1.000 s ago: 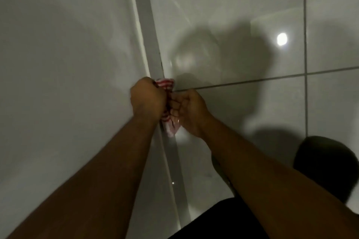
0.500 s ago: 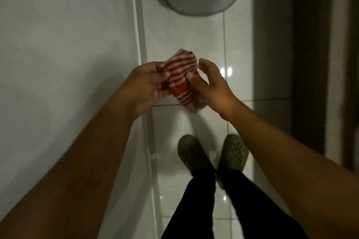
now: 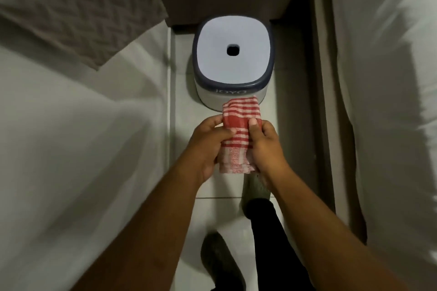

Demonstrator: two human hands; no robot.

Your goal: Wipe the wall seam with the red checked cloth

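Note:
The red checked cloth [image 3: 240, 132] is folded into a narrow strip and held in the air above the floor, in the middle of the view. My left hand [image 3: 208, 146] grips its left edge and my right hand [image 3: 266, 146] grips its right edge, thumbs on top. The wall seam [image 3: 169, 92] runs as a pale vertical strip where the white wall [image 3: 71, 149] meets the tiled floor, a little left of my hands. The cloth does not touch the seam or wall.
A white plastic stool [image 3: 233, 59] with a dark rim and a centre hole stands on the floor tiles [image 3: 227, 210] just beyond the cloth. My feet in grey clogs [image 3: 217, 257] are below. A brown patterned towel [image 3: 71, 7] hangs top left; white fabric [image 3: 390, 78] lies right.
My hands came off the wall seam with the cloth and my view swung down the floor. The cloth, first bunched, is now spread longer between both hands above the stool's front.

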